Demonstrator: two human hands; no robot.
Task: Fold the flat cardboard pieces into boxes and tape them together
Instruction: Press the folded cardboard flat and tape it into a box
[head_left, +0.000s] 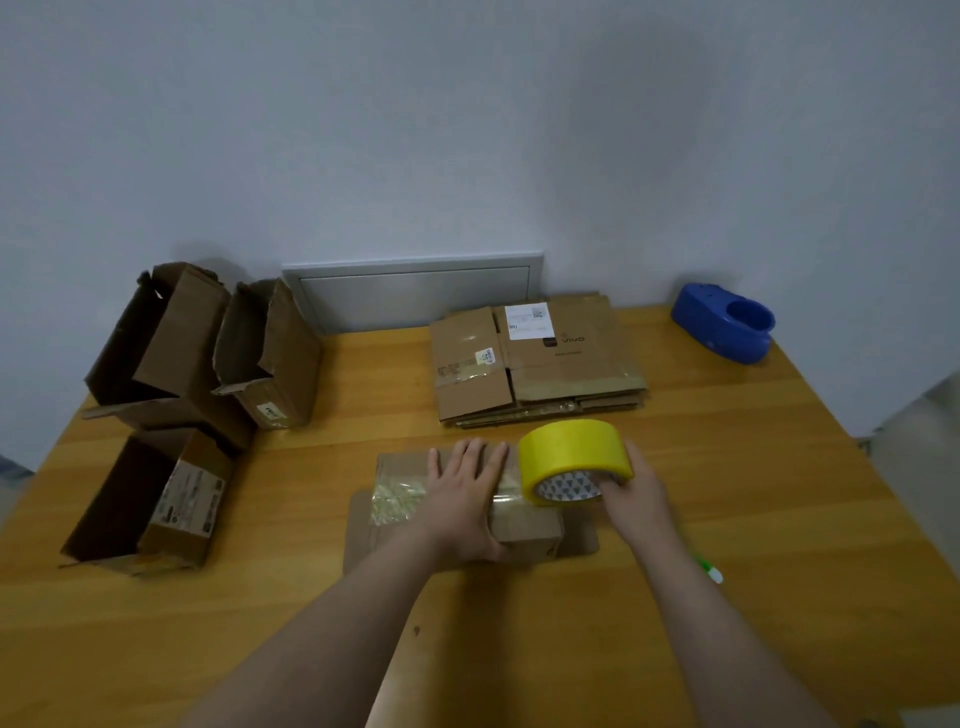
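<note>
With three brown cardboard boxes (171, 499) formed at the wooden surface's (779, 519) left and a flat cardboard stack (540, 364) unfolded, the left hand (467, 493) presses flat on the centre box (524, 530) while the right hand (636, 491), fingers (613, 480) curled, grips the yellow tape roll (571, 457), apparently mid-seam.

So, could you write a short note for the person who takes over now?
Left hand: flat, pressing on the small box at centre.
Right hand: grips the yellow tape roll at that box's right end.
Done: three folded boxes stand open at the left.
Left: finish taping this box; then the flat cardboard stack at the back.
</note>
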